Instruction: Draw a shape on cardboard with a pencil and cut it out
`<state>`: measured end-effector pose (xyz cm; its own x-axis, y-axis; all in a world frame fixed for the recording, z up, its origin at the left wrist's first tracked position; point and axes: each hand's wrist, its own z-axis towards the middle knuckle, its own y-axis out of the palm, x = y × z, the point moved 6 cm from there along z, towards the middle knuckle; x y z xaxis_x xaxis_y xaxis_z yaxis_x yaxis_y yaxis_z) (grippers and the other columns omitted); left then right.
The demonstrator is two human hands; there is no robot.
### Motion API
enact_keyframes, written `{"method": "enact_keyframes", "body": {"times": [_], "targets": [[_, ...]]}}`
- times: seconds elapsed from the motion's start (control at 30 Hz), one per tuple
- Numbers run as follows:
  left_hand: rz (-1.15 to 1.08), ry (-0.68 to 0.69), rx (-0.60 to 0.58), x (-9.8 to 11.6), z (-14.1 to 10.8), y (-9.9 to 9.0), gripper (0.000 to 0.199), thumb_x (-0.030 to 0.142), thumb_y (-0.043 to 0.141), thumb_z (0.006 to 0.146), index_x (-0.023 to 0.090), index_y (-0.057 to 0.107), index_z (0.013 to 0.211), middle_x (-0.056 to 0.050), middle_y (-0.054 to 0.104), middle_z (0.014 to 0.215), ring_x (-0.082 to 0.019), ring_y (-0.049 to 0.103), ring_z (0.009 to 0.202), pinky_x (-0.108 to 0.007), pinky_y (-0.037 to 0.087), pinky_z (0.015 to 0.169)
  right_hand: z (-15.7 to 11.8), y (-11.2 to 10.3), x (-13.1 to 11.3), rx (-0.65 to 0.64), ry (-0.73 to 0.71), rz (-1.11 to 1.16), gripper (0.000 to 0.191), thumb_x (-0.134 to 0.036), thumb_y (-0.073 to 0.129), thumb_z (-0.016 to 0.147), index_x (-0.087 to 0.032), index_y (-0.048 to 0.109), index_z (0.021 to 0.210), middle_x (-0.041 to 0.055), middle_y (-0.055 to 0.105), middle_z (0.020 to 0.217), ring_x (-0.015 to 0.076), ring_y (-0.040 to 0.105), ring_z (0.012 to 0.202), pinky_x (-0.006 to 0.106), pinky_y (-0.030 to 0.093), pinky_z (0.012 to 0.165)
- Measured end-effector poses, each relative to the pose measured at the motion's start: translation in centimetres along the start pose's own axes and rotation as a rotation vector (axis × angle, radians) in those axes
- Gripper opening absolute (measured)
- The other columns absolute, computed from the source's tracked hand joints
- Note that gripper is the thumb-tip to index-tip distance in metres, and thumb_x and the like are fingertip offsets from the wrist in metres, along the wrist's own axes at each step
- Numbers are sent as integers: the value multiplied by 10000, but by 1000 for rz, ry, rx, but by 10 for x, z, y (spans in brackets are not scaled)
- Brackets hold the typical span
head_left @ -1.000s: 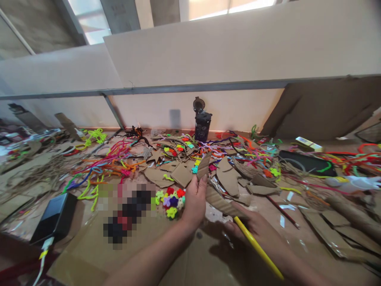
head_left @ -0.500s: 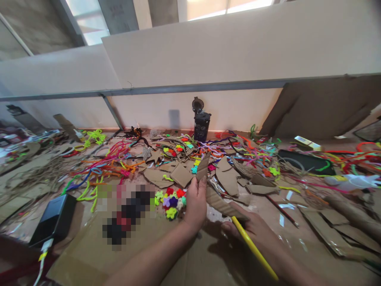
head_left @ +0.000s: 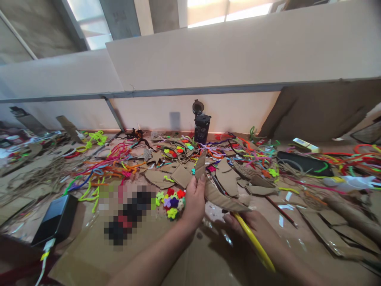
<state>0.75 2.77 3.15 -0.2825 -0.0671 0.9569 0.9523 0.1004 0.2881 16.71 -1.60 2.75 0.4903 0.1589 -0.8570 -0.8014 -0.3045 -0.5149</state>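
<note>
My left hand pinches a curved brown cardboard piece near its upper end, thumb on its face. The piece points up past the fingers and its lower right end reaches my right hand. That hand is closed around a yellow-handled tool, whose tip is hidden by the fingers and cardboard. Left of my left hand lies a cluster of small colourful flowers. Cardboard scraps lie just beyond the hands.
A black bottle with its lid up stands at the back. A black power bank with a white cable sits at left. Colourful pipe cleaners are strewn about. At right are a pencil, a glue bottle and stacked cardboard.
The cardboard piece has tilted slightly between my hands. The yellow handle has swung a little, and its angle differs. The view has shifted slightly.
</note>
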Motion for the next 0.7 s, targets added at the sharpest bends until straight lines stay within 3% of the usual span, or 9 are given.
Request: {"method": "enact_keyframes", "body": {"times": [0.07, 0.13, 0.33, 0.5, 0.7], "targets": [[6, 29, -25, 6, 1, 0, 444, 598, 610, 920, 203, 664, 1117, -104, 738, 1207, -255, 675, 1125, -383, 512, 1001, 1, -1, -3, -33, -60, 49, 433, -576, 630, 906, -205, 772, 1078, 66, 733, 898, 306, 670, 935, 416, 530, 938], [11, 43, -34, 8, 3, -1, 462, 598, 604, 925, 206, 668, 1162, -104, 731, 1236, -261, 673, 1142, -385, 510, 1005, 1, -2, -6, -68, -112, 88, 461, -575, 637, 909, -208, 757, 1160, 82, 744, 989, 314, 663, 1001, 431, 509, 1000], [68, 42, -26, 1, 3, -2, 466, 589, 592, 935, 188, 664, 1163, -115, 736, 1215, -274, 675, 1135, -398, 518, 988, -2, -2, -9, -116, -44, 52, 521, -566, 660, 898, -190, 719, 1254, 57, 749, 868, 289, 677, 831, 385, 559, 826], [172, 45, 4, 0, 1, -5, 406, 570, 571, 951, 185, 656, 1051, -112, 743, 1160, -266, 670, 1119, -383, 508, 973, -3, -3, -15, -135, -42, 93, 533, -525, 681, 895, -223, 678, 1334, 97, 761, 1138, 318, 695, 966, 395, 545, 892], [156, 27, 25, -6, 1, -6, 417, 599, 573, 937, 194, 644, 1009, -98, 747, 1103, -260, 675, 1089, -383, 512, 958, -4, 1, -11, -106, -16, 145, 537, -584, 706, 859, -205, 732, 1238, 87, 766, 1029, 336, 694, 949, 429, 553, 896]]}}
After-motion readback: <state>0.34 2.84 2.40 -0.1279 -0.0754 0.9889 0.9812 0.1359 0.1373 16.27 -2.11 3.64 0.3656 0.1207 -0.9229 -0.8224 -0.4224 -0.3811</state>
